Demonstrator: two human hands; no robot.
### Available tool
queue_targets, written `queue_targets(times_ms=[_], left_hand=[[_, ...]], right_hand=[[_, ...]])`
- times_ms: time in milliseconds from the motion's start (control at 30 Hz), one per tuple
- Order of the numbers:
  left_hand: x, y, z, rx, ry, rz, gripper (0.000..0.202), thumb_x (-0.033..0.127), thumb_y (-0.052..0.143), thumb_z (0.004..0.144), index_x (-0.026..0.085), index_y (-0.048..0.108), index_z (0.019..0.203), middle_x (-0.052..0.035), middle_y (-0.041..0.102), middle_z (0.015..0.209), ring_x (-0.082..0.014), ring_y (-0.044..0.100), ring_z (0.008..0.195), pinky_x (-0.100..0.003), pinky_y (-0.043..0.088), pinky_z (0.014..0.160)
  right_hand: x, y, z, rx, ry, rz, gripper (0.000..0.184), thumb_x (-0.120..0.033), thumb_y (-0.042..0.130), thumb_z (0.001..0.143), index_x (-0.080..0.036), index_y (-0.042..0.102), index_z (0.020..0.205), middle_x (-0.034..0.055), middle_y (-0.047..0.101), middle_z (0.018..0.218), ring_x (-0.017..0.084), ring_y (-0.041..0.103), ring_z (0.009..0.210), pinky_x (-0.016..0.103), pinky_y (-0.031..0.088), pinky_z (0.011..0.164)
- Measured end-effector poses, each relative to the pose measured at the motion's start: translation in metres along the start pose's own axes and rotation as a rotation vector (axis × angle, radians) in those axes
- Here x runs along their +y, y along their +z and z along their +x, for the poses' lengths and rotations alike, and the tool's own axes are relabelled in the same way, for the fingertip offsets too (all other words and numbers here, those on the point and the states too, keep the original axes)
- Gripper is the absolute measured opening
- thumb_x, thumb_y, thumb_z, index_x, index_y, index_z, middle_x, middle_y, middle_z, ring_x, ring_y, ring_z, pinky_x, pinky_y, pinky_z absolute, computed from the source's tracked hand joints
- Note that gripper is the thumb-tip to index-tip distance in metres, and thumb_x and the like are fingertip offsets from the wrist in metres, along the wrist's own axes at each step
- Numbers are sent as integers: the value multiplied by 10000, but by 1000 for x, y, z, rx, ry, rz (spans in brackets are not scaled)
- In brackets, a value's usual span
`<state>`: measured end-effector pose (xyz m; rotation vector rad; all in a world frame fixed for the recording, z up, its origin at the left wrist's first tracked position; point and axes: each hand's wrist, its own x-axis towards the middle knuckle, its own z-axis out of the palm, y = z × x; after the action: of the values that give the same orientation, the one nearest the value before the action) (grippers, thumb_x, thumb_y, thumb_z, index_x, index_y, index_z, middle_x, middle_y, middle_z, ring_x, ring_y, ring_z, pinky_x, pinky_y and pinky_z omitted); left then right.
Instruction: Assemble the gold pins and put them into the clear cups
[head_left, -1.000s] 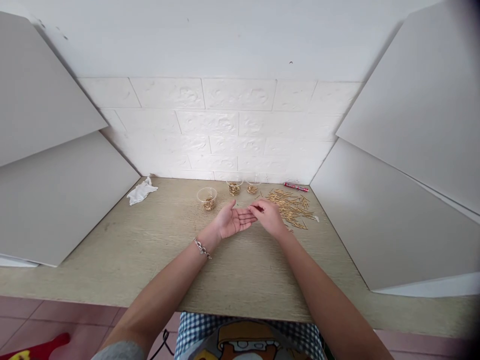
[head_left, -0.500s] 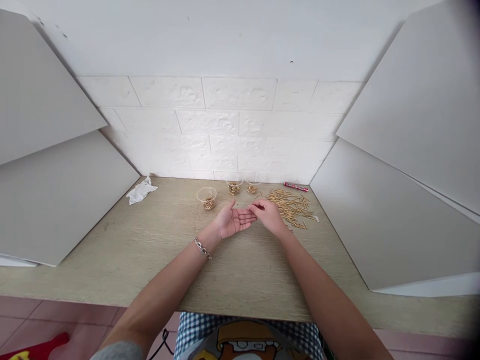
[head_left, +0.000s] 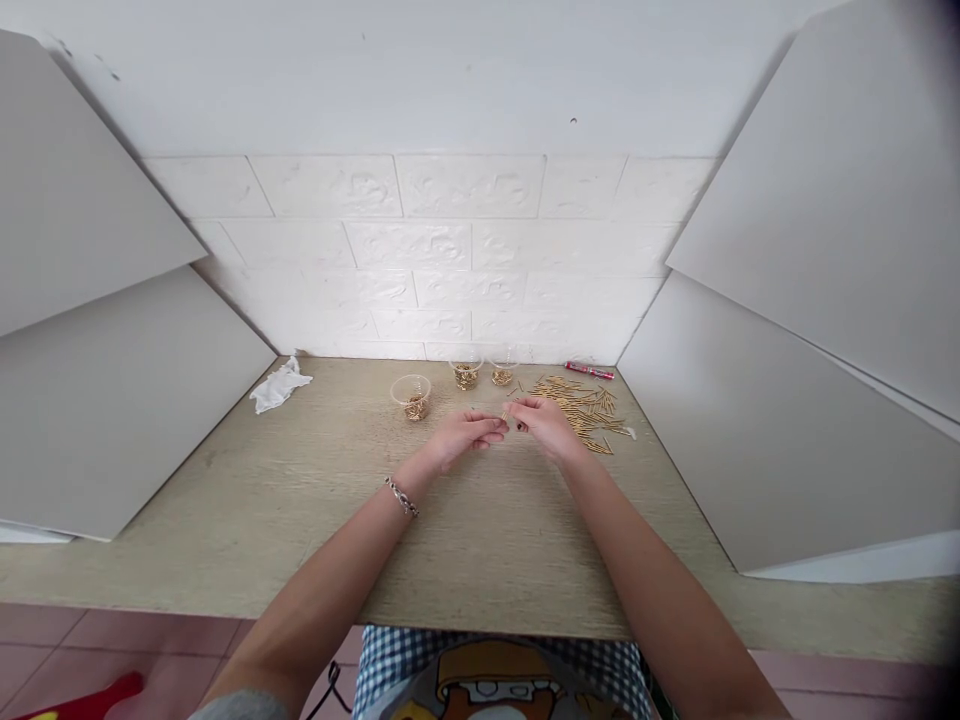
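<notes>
Both my hands meet above the middle of the table. The thumb of my left hand (head_left: 466,436) presses against its fingers, and my right hand (head_left: 546,424) pinches close beside it. Between the fingertips shows a small, thin gold-coloured rod (head_left: 505,416), partly hidden by the fingers. Just right of my right hand lies a spread pile of thin gold-coloured rods (head_left: 592,405). Beyond my left hand stands a clear plastic cup (head_left: 411,386) with short gold-coloured pieces in it. Two more clear cups, a left one (head_left: 466,372) and a right one (head_left: 502,372), hold similar small pieces near the wall.
A red marker-like tube (head_left: 589,370) lies at the back right. Crumpled white tissue (head_left: 280,386) rests at the back left. Grey-white panels (head_left: 135,400) flank the wooden table (head_left: 300,520), with a white brick-patterned wall (head_left: 435,250) behind.
My left hand was open, palm up; it has turned and its fingers have closed. My right hand stays pinched beside it. The view has shifted slightly.
</notes>
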<state>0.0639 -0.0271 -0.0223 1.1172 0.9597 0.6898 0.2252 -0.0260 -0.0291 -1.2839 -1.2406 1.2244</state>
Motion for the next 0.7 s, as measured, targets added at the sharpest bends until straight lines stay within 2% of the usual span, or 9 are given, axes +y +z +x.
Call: queue_targets(times_ms=[100, 333, 567, 700], left_hand=[[-1, 0, 1, -21, 24, 47, 302, 382, 704, 645, 140, 696, 824, -89, 683, 944, -144, 600, 810, -244, 414, 688], [-3, -2, 2, -14, 60, 169, 421, 492, 540, 740, 119, 696, 857, -116, 685, 968, -172, 613, 839, -253, 433, 704], [-4, -7, 6, -34, 147, 439, 364, 448, 577, 708, 149, 700, 873, -37, 671, 769, -149, 575, 743, -241, 406, 647], [-5, -8, 7, 12, 184, 512, 365, 456, 566, 704, 136, 702, 816, -22, 632, 677, -132, 531, 656, -239, 389, 605]], right_hand=[[-2, -1, -2, -49, 40, 0, 205, -350, 659, 609, -156, 598, 593, -27, 514, 521, 87, 424, 480, 226, 342, 485], [0, -4, -2, -151, 84, -38, 217, -373, 674, 616, -167, 605, 612, -18, 558, 571, 89, 449, 510, 228, 352, 510], [5, -6, 2, -168, 138, -33, 218, -365, 691, 601, -163, 609, 606, -10, 564, 574, 89, 456, 503, 230, 353, 505], [6, -7, 2, -182, 144, -36, 243, -383, 699, 602, -159, 605, 602, -13, 551, 565, 87, 455, 500, 230, 349, 502]])
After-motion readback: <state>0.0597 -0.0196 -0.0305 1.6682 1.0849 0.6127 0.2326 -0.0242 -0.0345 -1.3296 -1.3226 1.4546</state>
